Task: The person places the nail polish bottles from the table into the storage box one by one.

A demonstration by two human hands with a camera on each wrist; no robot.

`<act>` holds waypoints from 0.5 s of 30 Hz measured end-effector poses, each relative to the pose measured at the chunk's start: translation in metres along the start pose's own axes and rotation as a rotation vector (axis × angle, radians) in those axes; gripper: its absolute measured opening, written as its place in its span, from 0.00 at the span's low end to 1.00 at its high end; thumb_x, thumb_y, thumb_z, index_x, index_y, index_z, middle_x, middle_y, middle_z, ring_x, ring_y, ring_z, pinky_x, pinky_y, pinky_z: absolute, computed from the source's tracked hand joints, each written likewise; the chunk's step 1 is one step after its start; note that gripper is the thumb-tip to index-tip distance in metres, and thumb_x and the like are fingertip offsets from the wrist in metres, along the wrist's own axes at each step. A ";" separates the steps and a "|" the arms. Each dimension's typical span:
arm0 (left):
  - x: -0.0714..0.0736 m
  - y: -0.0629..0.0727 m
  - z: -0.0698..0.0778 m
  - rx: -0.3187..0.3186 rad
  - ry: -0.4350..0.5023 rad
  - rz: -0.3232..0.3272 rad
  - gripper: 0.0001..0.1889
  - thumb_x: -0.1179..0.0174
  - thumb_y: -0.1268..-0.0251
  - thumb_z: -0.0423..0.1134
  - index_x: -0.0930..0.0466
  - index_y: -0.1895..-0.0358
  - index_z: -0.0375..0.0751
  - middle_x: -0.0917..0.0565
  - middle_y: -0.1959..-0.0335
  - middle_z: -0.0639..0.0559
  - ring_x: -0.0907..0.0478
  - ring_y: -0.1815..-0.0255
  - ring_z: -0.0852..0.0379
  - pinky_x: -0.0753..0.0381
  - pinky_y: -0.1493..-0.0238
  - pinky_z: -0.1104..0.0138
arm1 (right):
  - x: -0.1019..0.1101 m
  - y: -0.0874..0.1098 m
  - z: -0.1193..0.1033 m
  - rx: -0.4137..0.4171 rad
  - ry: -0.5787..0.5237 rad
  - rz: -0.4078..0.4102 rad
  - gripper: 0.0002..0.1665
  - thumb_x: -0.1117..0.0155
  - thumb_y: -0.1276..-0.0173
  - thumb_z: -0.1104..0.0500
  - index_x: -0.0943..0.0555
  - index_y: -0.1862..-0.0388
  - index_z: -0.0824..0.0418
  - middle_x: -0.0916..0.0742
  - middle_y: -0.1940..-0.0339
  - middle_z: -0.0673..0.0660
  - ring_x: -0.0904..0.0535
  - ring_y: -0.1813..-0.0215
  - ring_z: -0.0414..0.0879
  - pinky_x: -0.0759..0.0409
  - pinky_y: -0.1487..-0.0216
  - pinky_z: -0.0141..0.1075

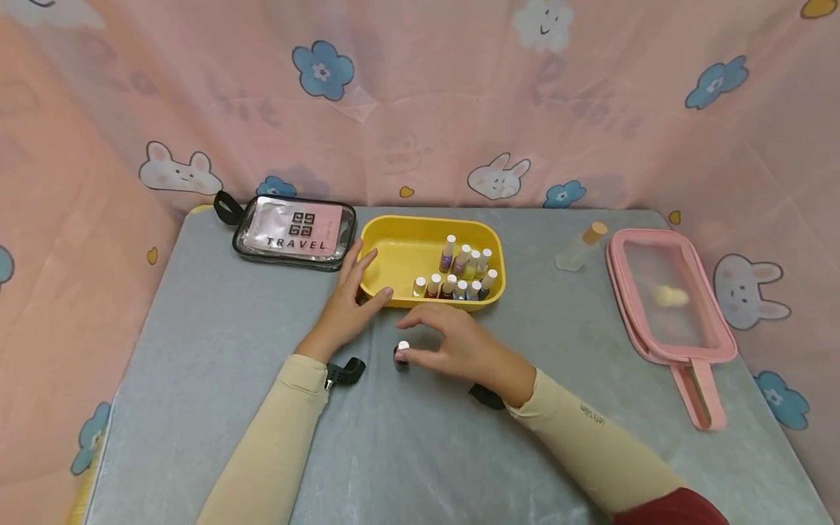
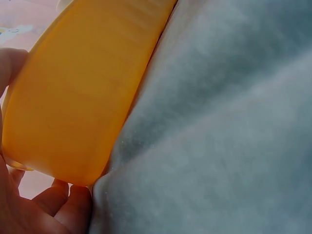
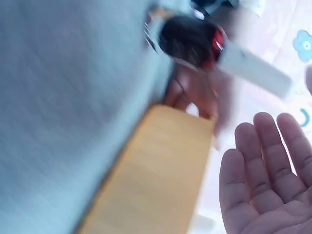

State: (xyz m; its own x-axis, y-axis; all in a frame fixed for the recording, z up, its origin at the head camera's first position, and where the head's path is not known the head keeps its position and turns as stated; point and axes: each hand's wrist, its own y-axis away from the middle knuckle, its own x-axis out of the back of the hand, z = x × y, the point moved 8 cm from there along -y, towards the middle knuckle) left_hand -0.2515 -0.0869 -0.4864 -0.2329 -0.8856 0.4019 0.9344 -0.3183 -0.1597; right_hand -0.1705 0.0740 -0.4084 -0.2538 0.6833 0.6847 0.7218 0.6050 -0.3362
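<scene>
A yellow plastic tray (image 1: 400,251) stands at the back middle of the table. Small nail polish bottles with white caps (image 1: 448,255) are gathered in its right half. My left hand (image 1: 343,310) holds the tray's near left corner, thumb along the front side and fingers on the left wall (image 2: 73,97). In front of the tray, a dark nail polish bottle (image 1: 402,359) with a white cap (image 3: 256,72) stands on the cloth. Around it my right hand (image 1: 462,346) is spread, fingers extended and apart from the bottle in the right wrist view; the thumb overlaps it in the head view.
Left of the tray lies a clear black-edged travel pouch (image 1: 295,233). At the right are a clear bottle with a tan cap (image 1: 580,248) and a pink zip pouch (image 1: 672,295) with its strap. A patterned pink curtain (image 1: 407,109) hangs behind the grey cloth.
</scene>
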 end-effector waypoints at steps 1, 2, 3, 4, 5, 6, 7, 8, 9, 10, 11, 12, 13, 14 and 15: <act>0.000 0.000 0.000 0.001 0.000 0.001 0.40 0.36 0.24 0.49 0.42 0.15 0.48 0.61 0.12 0.61 0.56 0.13 0.49 0.46 0.18 0.47 | -0.005 0.002 0.002 -0.017 -0.006 -0.017 0.23 0.15 0.39 0.56 0.12 0.48 0.63 0.10 0.52 0.53 0.14 0.48 0.45 0.16 0.42 0.40; 0.000 0.000 0.000 0.002 -0.002 0.003 0.40 0.35 0.24 0.49 0.42 0.15 0.48 0.61 0.12 0.61 0.57 0.13 0.50 0.46 0.18 0.47 | -0.009 0.004 0.004 -0.035 -0.015 -0.031 0.22 0.15 0.38 0.56 0.12 0.48 0.63 0.10 0.53 0.52 0.14 0.49 0.45 0.16 0.43 0.41; 0.001 0.000 -0.001 0.003 -0.005 0.003 0.40 0.36 0.24 0.49 0.42 0.15 0.48 0.61 0.12 0.61 0.57 0.13 0.50 0.46 0.18 0.47 | -0.013 0.006 0.006 -0.052 -0.027 -0.044 0.21 0.16 0.38 0.57 0.12 0.49 0.63 0.10 0.53 0.51 0.14 0.49 0.44 0.15 0.44 0.41; 0.001 0.000 -0.001 0.005 -0.007 0.004 0.40 0.35 0.24 0.49 0.42 0.15 0.49 0.61 0.12 0.61 0.58 0.13 0.50 0.46 0.18 0.46 | -0.016 0.007 0.009 -0.066 -0.037 -0.053 0.20 0.16 0.37 0.57 0.11 0.49 0.63 0.10 0.54 0.50 0.14 0.50 0.44 0.15 0.46 0.42; 0.001 0.000 -0.001 0.005 -0.007 0.004 0.40 0.36 0.24 0.49 0.42 0.15 0.48 0.61 0.12 0.61 0.58 0.13 0.50 0.47 0.18 0.46 | -0.019 0.008 0.010 -0.076 -0.050 -0.062 0.19 0.17 0.37 0.58 0.11 0.50 0.62 0.10 0.54 0.49 0.14 0.51 0.44 0.14 0.47 0.43; 0.001 0.000 -0.001 0.005 -0.004 0.006 0.40 0.35 0.25 0.49 0.42 0.15 0.48 0.61 0.12 0.61 0.58 0.13 0.50 0.47 0.18 0.46 | -0.021 0.009 0.012 -0.081 -0.064 -0.070 0.17 0.17 0.36 0.59 0.11 0.50 0.61 0.11 0.55 0.48 0.14 0.51 0.43 0.14 0.48 0.43; 0.001 0.000 -0.001 0.004 -0.003 0.007 0.40 0.35 0.25 0.49 0.42 0.15 0.48 0.61 0.12 0.61 0.58 0.13 0.51 0.47 0.18 0.47 | -0.023 0.009 0.013 -0.086 -0.075 -0.076 0.15 0.18 0.35 0.60 0.11 0.51 0.61 0.11 0.56 0.47 0.14 0.52 0.42 0.14 0.49 0.43; 0.002 0.000 0.000 0.001 -0.002 0.009 0.40 0.35 0.25 0.49 0.42 0.15 0.47 0.61 0.12 0.60 0.57 0.13 0.51 0.47 0.18 0.47 | -0.024 0.009 0.014 -0.087 -0.087 -0.080 0.14 0.19 0.35 0.61 0.11 0.52 0.60 0.11 0.56 0.46 0.15 0.52 0.41 0.14 0.50 0.43; 0.002 0.000 0.000 -0.002 -0.002 0.009 0.40 0.35 0.25 0.49 0.42 0.15 0.47 0.61 0.12 0.60 0.57 0.13 0.50 0.47 0.18 0.47 | -0.025 0.008 0.014 -0.086 -0.100 -0.082 0.13 0.19 0.34 0.62 0.12 0.53 0.59 0.11 0.57 0.46 0.15 0.53 0.39 0.13 0.50 0.43; 0.001 0.000 0.000 -0.004 -0.002 0.009 0.40 0.35 0.25 0.49 0.42 0.15 0.47 0.60 0.12 0.59 0.56 0.13 0.50 0.46 0.18 0.47 | -0.024 0.006 0.014 -0.083 -0.109 -0.080 0.12 0.20 0.35 0.63 0.12 0.54 0.59 0.11 0.58 0.47 0.14 0.53 0.39 0.13 0.50 0.42; 0.001 0.000 0.000 -0.004 -0.004 0.008 0.40 0.35 0.25 0.49 0.41 0.15 0.47 0.60 0.12 0.59 0.56 0.14 0.51 0.46 0.18 0.47 | -0.021 0.004 0.012 -0.078 -0.116 -0.076 0.11 0.20 0.35 0.64 0.12 0.55 0.59 0.10 0.59 0.47 0.14 0.54 0.38 0.13 0.50 0.41; 0.001 0.000 0.000 -0.002 -0.005 0.007 0.40 0.35 0.25 0.50 0.41 0.15 0.48 0.60 0.12 0.60 0.56 0.14 0.51 0.46 0.18 0.48 | -0.016 0.001 0.011 -0.076 -0.113 -0.067 0.11 0.20 0.35 0.64 0.12 0.56 0.59 0.10 0.59 0.47 0.14 0.54 0.38 0.13 0.50 0.40; 0.001 0.000 -0.001 0.000 -0.008 0.005 0.40 0.36 0.24 0.50 0.41 0.15 0.48 0.60 0.12 0.60 0.56 0.14 0.51 0.46 0.18 0.48 | -0.010 -0.004 0.008 -0.074 -0.110 -0.057 0.10 0.20 0.36 0.65 0.12 0.57 0.59 0.10 0.60 0.47 0.14 0.56 0.39 0.13 0.50 0.40; 0.001 -0.001 -0.001 0.003 -0.010 0.003 0.40 0.36 0.24 0.51 0.41 0.15 0.49 0.60 0.12 0.60 0.56 0.14 0.51 0.46 0.18 0.48 | -0.001 -0.009 0.006 -0.077 -0.113 -0.044 0.10 0.20 0.36 0.65 0.12 0.58 0.59 0.10 0.61 0.47 0.14 0.56 0.40 0.13 0.50 0.40; 0.001 -0.001 -0.001 0.003 -0.011 0.002 0.40 0.36 0.24 0.51 0.41 0.15 0.49 0.60 0.12 0.60 0.56 0.14 0.51 0.46 0.18 0.47 | 0.009 -0.015 0.004 -0.089 -0.106 -0.025 0.10 0.19 0.36 0.65 0.12 0.58 0.59 0.11 0.62 0.47 0.14 0.57 0.42 0.12 0.51 0.41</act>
State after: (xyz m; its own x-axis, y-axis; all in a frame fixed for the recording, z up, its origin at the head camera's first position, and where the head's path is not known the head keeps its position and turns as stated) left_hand -0.2528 -0.0877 -0.4868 -0.2286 -0.8823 0.4114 0.9355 -0.3160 -0.1579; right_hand -0.1866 0.0728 -0.4000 -0.3357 0.7106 0.6184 0.7673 0.5871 -0.2581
